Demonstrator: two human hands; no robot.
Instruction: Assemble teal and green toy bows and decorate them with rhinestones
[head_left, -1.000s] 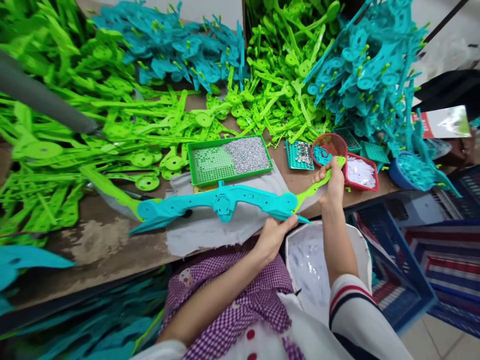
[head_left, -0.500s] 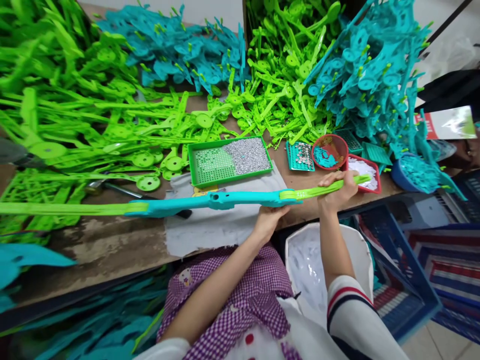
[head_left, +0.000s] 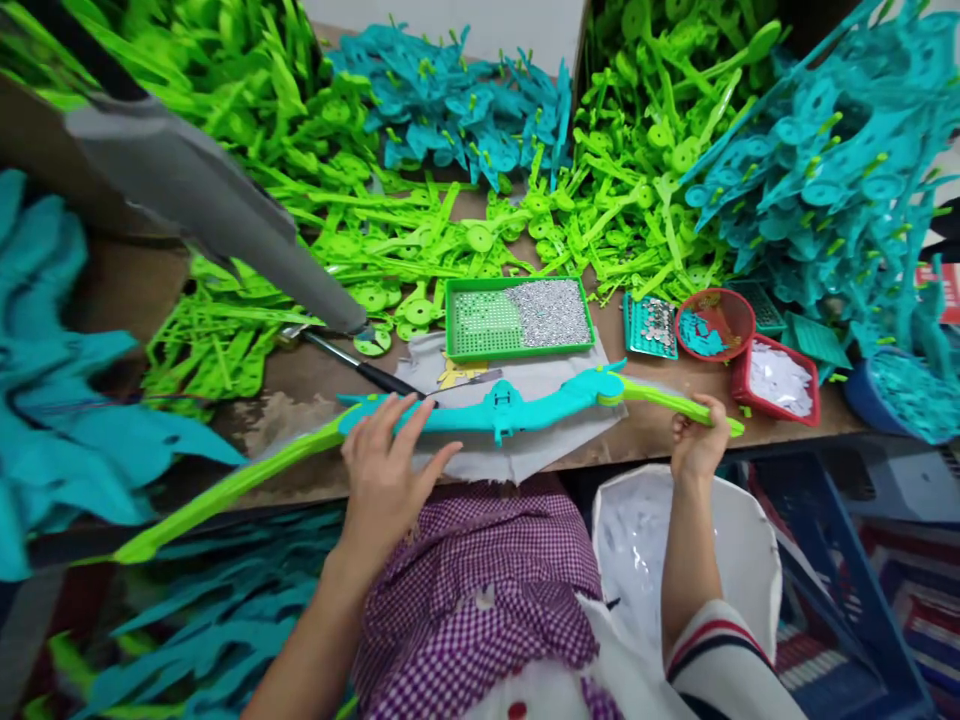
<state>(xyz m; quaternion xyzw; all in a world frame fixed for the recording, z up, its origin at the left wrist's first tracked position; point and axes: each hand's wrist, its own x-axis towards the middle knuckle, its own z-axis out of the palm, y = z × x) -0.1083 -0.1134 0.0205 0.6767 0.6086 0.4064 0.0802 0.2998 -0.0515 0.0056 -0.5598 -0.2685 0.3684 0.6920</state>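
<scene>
Head view: turquoise-and-lime plastic bow-shaped piece [head_left: 551,405] lies across grey cloth [head_left: 517,460]. Our right hand [head_left: 701,442] pinches one lime end; our left hand [head_left: 384,480], fingers spread, is at the turquoise section. We should support both sides evenly, without twisting.

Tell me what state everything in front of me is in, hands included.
Bow: joined, green arms spread
Left hand: open, fingers over bow
Right hand: closed on green arm
Green tray: part bare, part covered in silver bits
Red bowl: partly filled
Red box: filled with white pieces
Hammer: lying down
Gray tool: tilted
Cloth: spread, wrinkled
White bin: open
</scene>
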